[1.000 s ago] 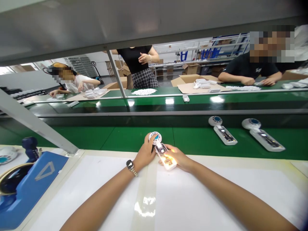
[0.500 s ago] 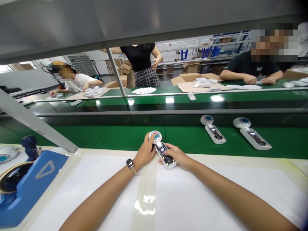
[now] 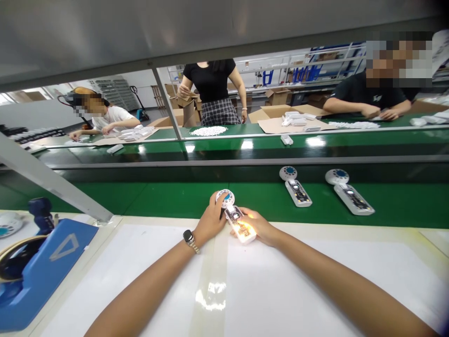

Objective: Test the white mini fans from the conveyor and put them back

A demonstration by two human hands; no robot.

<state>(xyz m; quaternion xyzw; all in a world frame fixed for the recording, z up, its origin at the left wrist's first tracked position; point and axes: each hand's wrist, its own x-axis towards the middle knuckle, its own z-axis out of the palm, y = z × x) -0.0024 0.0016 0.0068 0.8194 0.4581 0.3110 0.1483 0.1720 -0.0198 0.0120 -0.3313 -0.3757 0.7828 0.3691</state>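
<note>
A white handheld device with a round, dark-slotted head with a blue centre and an exposed circuit board [image 3: 232, 214] is held over the near edge of the belt. Its lower end glows bright yellow-orange. My left hand [image 3: 213, 216] is closed around the round head, a watch on its wrist. From the right, my right hand [image 3: 260, 226] grips the body, its fingers at the lit circuit board. Fingers hide part of the head and the board. Two similar devices, one nearer [image 3: 298, 193] and one farther right [image 3: 354, 199], lie unlit on the green belt.
The green belt [image 3: 168, 201] runs across beyond the white worktop [image 3: 298, 290]. A blue tape dispenser [image 3: 52, 267] stands at left, beside a slanted metal post [image 3: 59, 180]. A shelf [image 3: 210, 32] hangs overhead. Several people work across the belt among boxes and white parts.
The device in my hands has lit up at its lower end. Both devices on the belt have shifted left. Across the belt, the standing person has lowered one arm.
</note>
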